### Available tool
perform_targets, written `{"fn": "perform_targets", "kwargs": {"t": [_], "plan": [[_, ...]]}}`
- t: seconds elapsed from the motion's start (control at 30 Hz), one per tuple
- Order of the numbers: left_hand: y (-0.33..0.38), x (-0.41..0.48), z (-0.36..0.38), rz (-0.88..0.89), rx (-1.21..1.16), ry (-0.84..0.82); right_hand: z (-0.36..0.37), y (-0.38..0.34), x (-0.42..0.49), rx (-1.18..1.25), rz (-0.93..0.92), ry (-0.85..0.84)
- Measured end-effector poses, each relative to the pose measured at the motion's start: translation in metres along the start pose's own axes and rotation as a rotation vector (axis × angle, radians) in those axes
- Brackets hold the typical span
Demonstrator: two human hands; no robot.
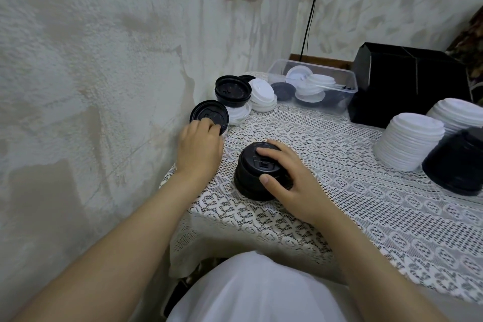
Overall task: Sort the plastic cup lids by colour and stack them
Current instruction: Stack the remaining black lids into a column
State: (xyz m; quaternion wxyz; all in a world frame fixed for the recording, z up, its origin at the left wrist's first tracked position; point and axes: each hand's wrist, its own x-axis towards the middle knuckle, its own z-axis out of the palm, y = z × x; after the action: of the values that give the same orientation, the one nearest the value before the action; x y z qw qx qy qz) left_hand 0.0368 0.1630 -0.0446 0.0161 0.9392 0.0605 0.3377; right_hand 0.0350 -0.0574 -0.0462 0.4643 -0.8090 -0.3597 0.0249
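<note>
A single black lid (209, 114) stands tilted at the table's left edge, and my left hand (200, 148) grips its lower rim. My right hand (285, 180) holds a short stack of black lids (254, 175) on the lace cloth, fingers curled over the top and thumb on the side. Behind them lie mixed lids: a black pile (232, 91) and white lids (262, 95) leaning beside it. At the right stand two tall white stacks (409, 140) (456, 112) and a tall black stack (457, 162).
A clear plastic tub (337, 77) at the back holds several white and black lids. A black box (407, 83) stands to its right. The rough wall (91, 73) runs along the table's left edge. The lace cloth (339, 204) covers the table.
</note>
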Motion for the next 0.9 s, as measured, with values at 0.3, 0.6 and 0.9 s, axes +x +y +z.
{"fn": "perform_targets", "kwargs": {"t": [0.3, 0.6, 0.9], "plan": [[0.0, -0.004, -0.002, -0.021, -0.126, 0.059, 0.0, 0.001, -0.001, 0.006, 0.006, -0.002], [0.003, -0.007, -0.013, -0.076, -0.397, 0.162, 0.0, 0.001, -0.001, 0.006, 0.01, 0.002], [0.032, 0.005, -0.035, -0.446, -1.124, 0.125, 0.0, 0.0, -0.002, 0.028, 0.051, 0.016]]}}
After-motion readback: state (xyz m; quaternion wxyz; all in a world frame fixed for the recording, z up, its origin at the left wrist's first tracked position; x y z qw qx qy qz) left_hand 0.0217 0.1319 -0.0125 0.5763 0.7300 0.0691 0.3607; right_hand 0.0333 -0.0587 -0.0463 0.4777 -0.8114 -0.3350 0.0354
